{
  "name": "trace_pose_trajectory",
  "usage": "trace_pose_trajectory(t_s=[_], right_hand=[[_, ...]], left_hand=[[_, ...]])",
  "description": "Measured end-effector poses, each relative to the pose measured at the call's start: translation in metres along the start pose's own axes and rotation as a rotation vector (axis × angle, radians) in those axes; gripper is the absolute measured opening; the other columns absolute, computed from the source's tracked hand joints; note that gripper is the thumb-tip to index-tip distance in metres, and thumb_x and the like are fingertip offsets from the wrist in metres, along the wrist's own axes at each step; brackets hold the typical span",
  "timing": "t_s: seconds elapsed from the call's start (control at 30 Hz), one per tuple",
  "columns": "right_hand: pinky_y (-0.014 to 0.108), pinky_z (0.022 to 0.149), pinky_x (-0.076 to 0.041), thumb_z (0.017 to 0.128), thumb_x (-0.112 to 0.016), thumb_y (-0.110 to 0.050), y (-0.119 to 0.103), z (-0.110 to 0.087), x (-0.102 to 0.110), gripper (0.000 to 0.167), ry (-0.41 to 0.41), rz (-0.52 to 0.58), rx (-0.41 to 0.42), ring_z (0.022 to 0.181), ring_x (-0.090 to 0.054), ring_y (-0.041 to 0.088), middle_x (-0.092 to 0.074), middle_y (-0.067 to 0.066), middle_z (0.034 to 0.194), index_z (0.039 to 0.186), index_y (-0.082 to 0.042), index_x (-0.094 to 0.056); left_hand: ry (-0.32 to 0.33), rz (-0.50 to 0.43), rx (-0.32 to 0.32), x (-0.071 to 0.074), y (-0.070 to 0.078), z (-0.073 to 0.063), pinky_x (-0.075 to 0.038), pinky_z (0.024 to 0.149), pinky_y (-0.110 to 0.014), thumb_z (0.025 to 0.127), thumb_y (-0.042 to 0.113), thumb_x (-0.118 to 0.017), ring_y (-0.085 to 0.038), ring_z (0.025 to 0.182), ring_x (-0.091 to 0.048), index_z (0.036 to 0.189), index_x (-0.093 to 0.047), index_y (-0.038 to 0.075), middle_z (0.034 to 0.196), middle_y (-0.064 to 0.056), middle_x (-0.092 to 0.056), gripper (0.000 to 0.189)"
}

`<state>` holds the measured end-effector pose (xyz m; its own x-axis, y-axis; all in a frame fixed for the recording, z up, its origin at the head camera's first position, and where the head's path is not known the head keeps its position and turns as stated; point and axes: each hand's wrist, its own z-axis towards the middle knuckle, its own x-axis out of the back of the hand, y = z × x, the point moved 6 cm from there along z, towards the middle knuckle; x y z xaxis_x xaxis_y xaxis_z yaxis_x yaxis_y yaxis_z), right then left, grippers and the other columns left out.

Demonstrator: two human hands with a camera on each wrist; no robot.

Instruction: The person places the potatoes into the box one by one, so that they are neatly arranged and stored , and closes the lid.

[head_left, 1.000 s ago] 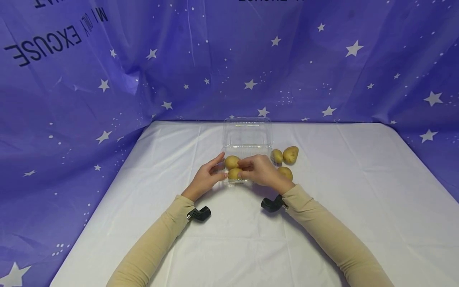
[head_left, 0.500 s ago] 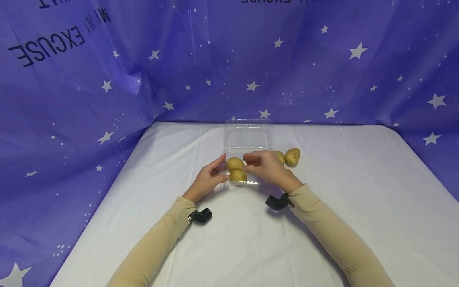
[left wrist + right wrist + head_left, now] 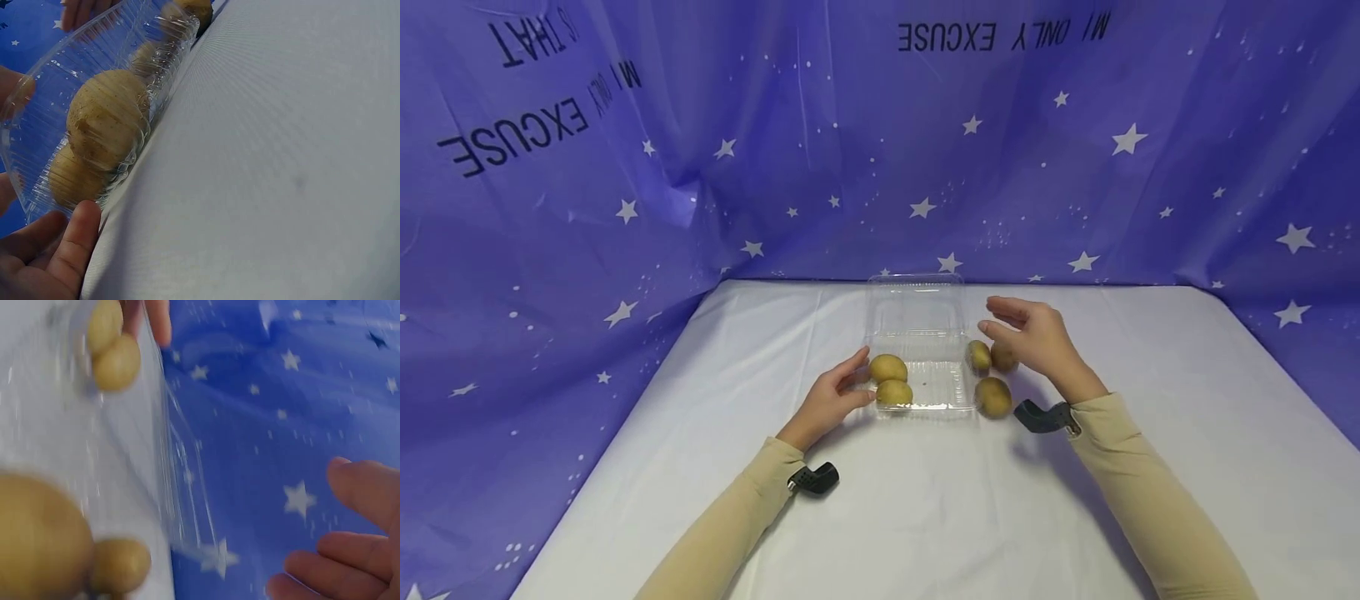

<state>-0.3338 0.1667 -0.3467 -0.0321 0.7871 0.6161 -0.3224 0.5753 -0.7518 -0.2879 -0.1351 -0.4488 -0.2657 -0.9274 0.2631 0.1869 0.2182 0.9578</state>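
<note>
A clear plastic clamshell box lies with its lid raised at the back. Inside, at its left end, two potatoes sit one behind the other: the back potato and the front potato. My left hand rests against the box's left side, fingers spread and fairly straight. My right hand is raised to the right of the box with nothing in it, fingers loosely bent. Below and beside it are three potatoes outside the box: a small potato, a partly hidden potato and a nearer potato.
A white cloth covers the table. Behind it hangs a purple sheet with white stars and lettering. The raised lid stands near the table's back edge. Black wrist cameras are strapped at both cuffs, such as the left camera.
My right hand has let go of the front potato, left the box and moved right, over the loose potatoes. My left hand stays at the box's left side. The head view has tilted up slightly.
</note>
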Motion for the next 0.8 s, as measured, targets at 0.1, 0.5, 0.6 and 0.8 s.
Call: trace_pose_trajectory(t_s=[0.1, 0.5, 0.6, 0.8], right_hand=[[0.047, 0.106, -0.052, 0.095, -0.07, -0.022, 0.017, -0.003, 0.014, 0.055, 0.042, -0.018, -0.046, 0.127, -0.063, 0.041, -0.063, 0.026, 0.138, 0.141, 0.005, -0.057], [0.05, 0.11, -0.049, 0.095, -0.07, -0.029, 0.058, -0.001, 0.025, 0.067, 0.021, -0.044, -0.142, 0.133, -0.057, 0.043, -0.056, 0.028, 0.145, 0.147, 0.006, -0.049], [0.051, 0.112, -0.048, 0.093, -0.072, -0.027, 0.064, 0.0, 0.022, 0.069, 0.0, -0.064, -0.134, 0.134, -0.056, 0.044, -0.054, 0.028, 0.146, 0.147, 0.008, -0.048], [0.054, 0.115, -0.045, 0.09, -0.075, -0.029, 0.082, 0.003, 0.011, 0.076, -0.073, -0.106, -0.115, 0.136, -0.052, 0.048, -0.05, 0.032, 0.148, 0.146, 0.012, -0.045]], left_hand=[[-0.004, 0.006, 0.004, 0.0, -0.001, -0.001, -0.044, 0.118, -0.048, 0.09, 0.005, -0.068, -0.042, 0.144, -0.046, 0.159, -0.031, 0.004, 0.162, -0.024, -0.036, 0.078], [-0.001, -0.004, -0.003, -0.003, -0.001, -0.006, -0.047, 0.114, -0.047, 0.089, 0.006, -0.067, -0.042, 0.143, -0.047, 0.159, -0.033, 0.004, 0.162, -0.024, -0.036, 0.078], [0.004, 0.001, -0.002, -0.002, -0.002, -0.005, -0.048, 0.113, -0.045, 0.089, 0.005, -0.067, -0.043, 0.142, -0.047, 0.158, -0.033, 0.002, 0.161, -0.025, -0.037, 0.077], [0.004, 0.001, -0.012, -0.001, -0.001, -0.002, -0.048, 0.114, -0.043, 0.089, 0.004, -0.067, -0.044, 0.143, -0.046, 0.158, -0.032, 0.001, 0.161, -0.026, -0.036, 0.077]])
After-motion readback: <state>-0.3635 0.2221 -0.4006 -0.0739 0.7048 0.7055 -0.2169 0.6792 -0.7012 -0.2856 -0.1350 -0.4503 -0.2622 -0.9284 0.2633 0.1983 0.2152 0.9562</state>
